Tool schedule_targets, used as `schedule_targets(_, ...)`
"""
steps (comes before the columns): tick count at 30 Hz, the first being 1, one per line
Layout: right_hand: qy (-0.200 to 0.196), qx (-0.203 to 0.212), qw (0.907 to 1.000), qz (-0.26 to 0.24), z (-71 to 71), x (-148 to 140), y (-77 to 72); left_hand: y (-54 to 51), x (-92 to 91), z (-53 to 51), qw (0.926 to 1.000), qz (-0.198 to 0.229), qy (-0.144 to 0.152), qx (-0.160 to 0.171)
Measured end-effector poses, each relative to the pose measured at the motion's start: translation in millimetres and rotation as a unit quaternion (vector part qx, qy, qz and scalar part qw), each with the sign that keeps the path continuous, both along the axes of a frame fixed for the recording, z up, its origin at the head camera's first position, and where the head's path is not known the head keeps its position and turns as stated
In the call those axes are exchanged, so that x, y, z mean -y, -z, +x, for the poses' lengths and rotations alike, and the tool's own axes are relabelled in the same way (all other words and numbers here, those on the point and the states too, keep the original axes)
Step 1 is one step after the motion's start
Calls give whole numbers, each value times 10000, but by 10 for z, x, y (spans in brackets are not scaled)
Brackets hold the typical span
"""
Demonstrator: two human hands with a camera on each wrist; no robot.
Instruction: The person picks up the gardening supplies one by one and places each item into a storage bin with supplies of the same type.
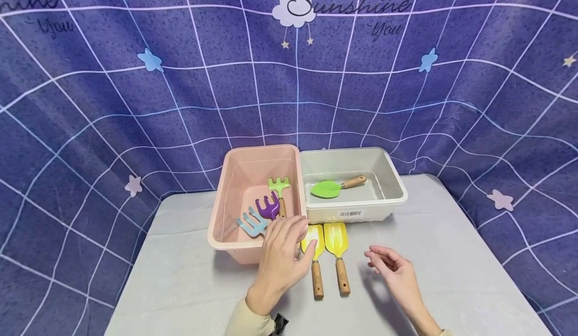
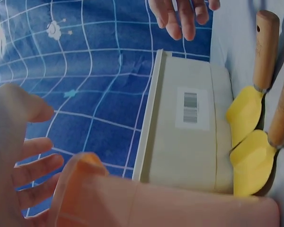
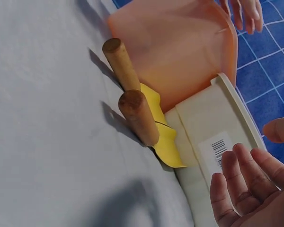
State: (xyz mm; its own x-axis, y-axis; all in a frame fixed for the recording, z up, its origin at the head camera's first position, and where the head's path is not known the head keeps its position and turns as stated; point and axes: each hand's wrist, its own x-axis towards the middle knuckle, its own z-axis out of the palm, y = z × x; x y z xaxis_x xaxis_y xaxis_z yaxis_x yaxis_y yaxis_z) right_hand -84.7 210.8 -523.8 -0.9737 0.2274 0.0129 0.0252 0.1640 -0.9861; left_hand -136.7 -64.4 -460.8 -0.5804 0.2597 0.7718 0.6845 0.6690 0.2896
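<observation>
My left hand (image 1: 283, 256) hovers by the front right corner of the pink bin (image 1: 257, 151), fingers loosely bent, nothing seen in them. Inside that bin lie a light blue hand rake (image 1: 254, 224), a purple hand rake (image 1: 268, 206) and a green hand rake (image 1: 279, 185); my left hand hides part of the handles. Two yellow shovels (image 1: 336, 238) (image 3: 168, 146) with wooden handles lie side by side on the table, blades toward the bins. To their right, my right hand (image 1: 395, 276) is above the table with relaxed fingers, holding nothing.
Right of the pink bin stands a light grey bin (image 1: 393, 198) with a barcode label, a green leaf-shaped trowel (image 1: 327, 189) inside it. The bins stand side by side on the grey-covered table (image 1: 180, 276). Behind hangs a blue gridded curtain (image 1: 271, 85).
</observation>
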Motion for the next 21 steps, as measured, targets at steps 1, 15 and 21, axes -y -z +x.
schedule_targets(1,10,23,10000,-3,7,3,5,-3,-26,-2,10000,-40,31,12)
schedule_targets(15,32,101,9999,4,32,-2,25,101,-469,62,9954,-489,828,40)
schedule_targets(21,-14,57,10000,-15,34,2,43,257,-623,23,9916,-1070,698,216)
